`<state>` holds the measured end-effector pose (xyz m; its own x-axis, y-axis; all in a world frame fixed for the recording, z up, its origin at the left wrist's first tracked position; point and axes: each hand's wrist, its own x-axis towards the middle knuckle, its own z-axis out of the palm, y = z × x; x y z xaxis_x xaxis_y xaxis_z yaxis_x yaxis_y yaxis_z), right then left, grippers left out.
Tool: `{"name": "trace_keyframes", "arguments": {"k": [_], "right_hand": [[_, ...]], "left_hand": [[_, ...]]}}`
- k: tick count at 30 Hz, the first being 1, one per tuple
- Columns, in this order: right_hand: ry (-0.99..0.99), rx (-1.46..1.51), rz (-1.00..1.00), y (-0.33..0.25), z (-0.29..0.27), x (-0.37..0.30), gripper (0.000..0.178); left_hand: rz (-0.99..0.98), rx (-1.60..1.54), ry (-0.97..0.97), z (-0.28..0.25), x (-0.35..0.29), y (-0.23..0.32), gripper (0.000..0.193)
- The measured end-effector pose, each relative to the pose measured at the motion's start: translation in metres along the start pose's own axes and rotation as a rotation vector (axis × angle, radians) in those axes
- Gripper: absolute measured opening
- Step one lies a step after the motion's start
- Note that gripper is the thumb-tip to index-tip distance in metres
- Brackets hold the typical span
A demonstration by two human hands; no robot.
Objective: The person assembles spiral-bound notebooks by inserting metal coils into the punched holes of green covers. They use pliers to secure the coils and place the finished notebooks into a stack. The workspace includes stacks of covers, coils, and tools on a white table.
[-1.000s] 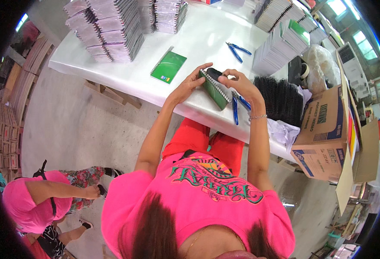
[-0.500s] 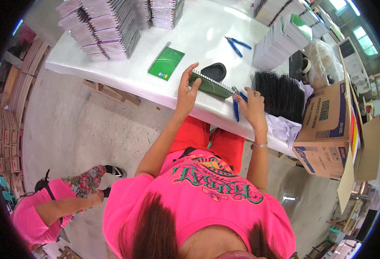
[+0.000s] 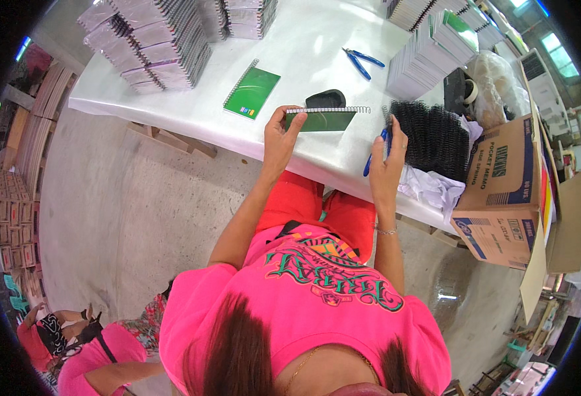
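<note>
My left hand [image 3: 280, 140] pinches a small green spiral notebook [image 3: 322, 121] at its left end, above the table's near edge. The wire coil lies along the notebook's top side, and its end sticks out past the right corner. In my right hand [image 3: 390, 157] is a pair of blue-handled pliers [image 3: 369, 164], held apart from the notebook; the jaws are hard to make out. A black rounded object [image 3: 326, 99] rests just behind the notebook. Another green spiral notebook [image 3: 253, 92] lies flat to the left.
A heap of black spiral coils [image 3: 429, 137] sits right of my right hand, beside a cardboard box [image 3: 501, 175]. Blue pliers [image 3: 361, 65] lie farther back. Wrapped notebook stacks [image 3: 152, 46] stand far left, paper stacks [image 3: 412, 63] far right. Co-workers [image 3: 109, 353] are at lower left.
My right hand has drawn the pliers away from the coil's end, toward the right. The notebook has turned level, showing its cover. The co-worker at lower left has shifted down; another person has appeared.
</note>
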<state>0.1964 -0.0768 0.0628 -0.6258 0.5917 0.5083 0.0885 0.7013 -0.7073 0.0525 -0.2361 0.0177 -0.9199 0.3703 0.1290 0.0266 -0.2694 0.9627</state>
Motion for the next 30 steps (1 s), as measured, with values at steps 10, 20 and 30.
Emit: {"name": "trace_keyframes", "arguments": {"k": [10, 20, 30], "right_hand": [[-0.424, 1.577, 0.812, -0.05, -0.025, -0.004, 0.055], [-0.331, -0.18, -0.086, -0.065, 0.05, -0.031, 0.054], [-0.286, -0.257, -0.131, -0.063, 0.065, -0.032, 0.048]], "left_hand": [[0.083, 0.063, -0.073, -0.002, 0.004, 0.019, 0.026], [0.047, 0.031, -0.18, -0.011, 0.008, 0.01, 0.026], [0.115, 0.095, -0.165, -0.01, -0.001, 0.013, 0.032]]}}
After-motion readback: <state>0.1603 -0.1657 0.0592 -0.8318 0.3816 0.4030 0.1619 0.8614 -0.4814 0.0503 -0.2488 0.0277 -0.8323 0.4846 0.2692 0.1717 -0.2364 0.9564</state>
